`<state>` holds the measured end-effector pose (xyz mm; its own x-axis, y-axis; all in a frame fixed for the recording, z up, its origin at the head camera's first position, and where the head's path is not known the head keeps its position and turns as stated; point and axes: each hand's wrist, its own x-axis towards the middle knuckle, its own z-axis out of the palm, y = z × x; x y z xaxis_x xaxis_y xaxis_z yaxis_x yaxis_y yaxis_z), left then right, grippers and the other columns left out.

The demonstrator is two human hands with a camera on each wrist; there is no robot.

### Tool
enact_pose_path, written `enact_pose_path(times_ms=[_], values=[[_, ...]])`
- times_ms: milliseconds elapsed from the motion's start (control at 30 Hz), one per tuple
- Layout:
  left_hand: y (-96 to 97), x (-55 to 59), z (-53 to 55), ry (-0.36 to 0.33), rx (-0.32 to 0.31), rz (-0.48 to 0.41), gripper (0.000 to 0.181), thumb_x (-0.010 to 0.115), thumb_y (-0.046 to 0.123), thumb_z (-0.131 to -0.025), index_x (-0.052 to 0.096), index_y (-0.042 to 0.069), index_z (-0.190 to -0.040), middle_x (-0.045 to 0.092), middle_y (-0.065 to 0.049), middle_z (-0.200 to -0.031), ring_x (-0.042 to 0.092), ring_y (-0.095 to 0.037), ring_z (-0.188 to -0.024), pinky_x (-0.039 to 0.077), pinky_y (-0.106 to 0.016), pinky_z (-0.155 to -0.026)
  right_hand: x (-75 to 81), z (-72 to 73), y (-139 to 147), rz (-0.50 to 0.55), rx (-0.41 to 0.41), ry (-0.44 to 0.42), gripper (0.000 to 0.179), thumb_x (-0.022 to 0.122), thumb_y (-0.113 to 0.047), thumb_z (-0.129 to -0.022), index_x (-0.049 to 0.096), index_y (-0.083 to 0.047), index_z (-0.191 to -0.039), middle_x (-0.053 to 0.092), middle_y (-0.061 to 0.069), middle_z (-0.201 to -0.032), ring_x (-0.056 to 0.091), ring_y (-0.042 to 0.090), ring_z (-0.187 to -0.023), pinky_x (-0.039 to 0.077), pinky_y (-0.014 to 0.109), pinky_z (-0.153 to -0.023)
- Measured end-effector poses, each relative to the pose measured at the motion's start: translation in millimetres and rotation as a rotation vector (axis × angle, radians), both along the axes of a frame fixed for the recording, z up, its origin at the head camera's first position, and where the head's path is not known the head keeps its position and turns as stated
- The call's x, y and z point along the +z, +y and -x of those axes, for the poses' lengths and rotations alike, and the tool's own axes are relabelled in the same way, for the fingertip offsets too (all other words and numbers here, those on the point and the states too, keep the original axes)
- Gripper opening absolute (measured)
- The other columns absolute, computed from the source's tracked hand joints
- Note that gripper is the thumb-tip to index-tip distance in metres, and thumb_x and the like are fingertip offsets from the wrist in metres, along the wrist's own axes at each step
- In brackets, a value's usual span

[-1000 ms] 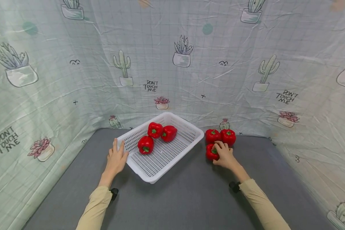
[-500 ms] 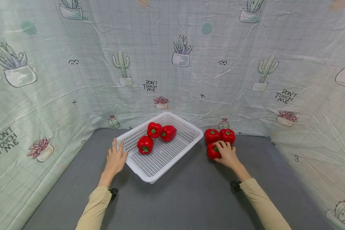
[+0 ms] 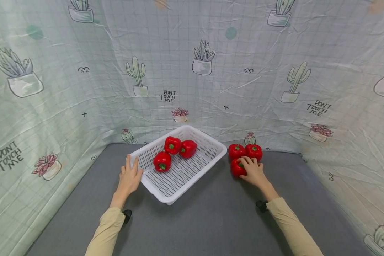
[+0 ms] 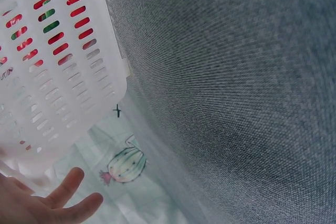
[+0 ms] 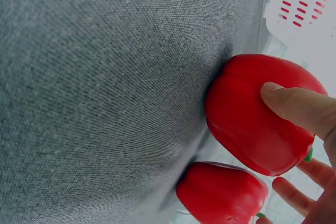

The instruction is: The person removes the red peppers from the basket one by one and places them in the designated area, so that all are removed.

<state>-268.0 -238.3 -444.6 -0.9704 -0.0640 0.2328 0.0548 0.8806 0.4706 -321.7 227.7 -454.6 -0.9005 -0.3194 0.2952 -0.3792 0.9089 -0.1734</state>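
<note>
My right hand (image 3: 254, 173) grips a red bell pepper (image 5: 257, 114) on the grey table. Its thumb (image 5: 294, 106) presses the near side, and the other fingers reach past the green stem. Two more red bell peppers, one at the left (image 3: 235, 151) and one at the right (image 3: 254, 152), sit just behind it. At the left corner of a white perforated basket (image 3: 195, 179), my left hand (image 3: 129, 176) touches the rim with spread, mostly straight fingers (image 4: 67, 187). Inside the basket lie three red bell peppers (image 3: 162, 161), grouped toward its left and back.
Grey cloth (image 3: 192, 227) covers the table. A pale curtain (image 3: 224, 85) printed with cacti rises behind and along both sides, close to the basket's back corner and the rear peppers. Each wrist carries a small black device (image 3: 127, 215).
The gripped bell pepper and my right hand have shifted slightly to the right, closer under the rear pair. My left hand and the basket stay in place.
</note>
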Motion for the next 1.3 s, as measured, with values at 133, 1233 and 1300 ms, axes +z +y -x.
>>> enact_pose_path(times_ms=[133,1233,1300], values=[[-0.6,-0.5,0.2,0.0,-0.003,0.004,0.057,0.035,0.025,-0.091,0.021,-0.004,-0.139,-0.003,-0.025,-0.147,0.025,-0.048,-0.112,0.023,-0.063,-0.087,0.3,-0.1,1.3,-0.003,0.002,0.002,0.062,0.078,-0.015,-0.065,0.047,-0.012,-0.119,0.045,0.017,-0.125,0.036,0.037,-0.106,0.028,0.056,-0.072],[-0.9,0.0,0.9,-0.004,-0.001,-0.002,0.057,0.037,0.024,-0.092,0.021,-0.003,-0.14,-0.003,-0.025,-0.147,0.024,-0.048,-0.113,0.023,-0.063,-0.088,43.3,-23.6,-48.9,0.132,0.134,0.106,0.05,0.07,-0.022,-0.074,0.051,-0.013,-0.118,0.049,0.01,-0.125,0.042,0.025,-0.111,0.031,0.051,-0.085],[-1.2,0.0,0.9,-0.005,-0.001,0.0,0.057,0.037,0.024,-0.092,0.021,-0.003,-0.14,-0.003,-0.025,-0.147,0.024,-0.047,-0.113,0.023,-0.063,-0.088,48.7,-23.8,-55.7,0.143,0.162,0.116,0.049,0.069,-0.022,-0.075,0.051,-0.011,-0.119,0.049,0.01,-0.125,0.042,0.026,-0.112,0.031,0.05,-0.085]])
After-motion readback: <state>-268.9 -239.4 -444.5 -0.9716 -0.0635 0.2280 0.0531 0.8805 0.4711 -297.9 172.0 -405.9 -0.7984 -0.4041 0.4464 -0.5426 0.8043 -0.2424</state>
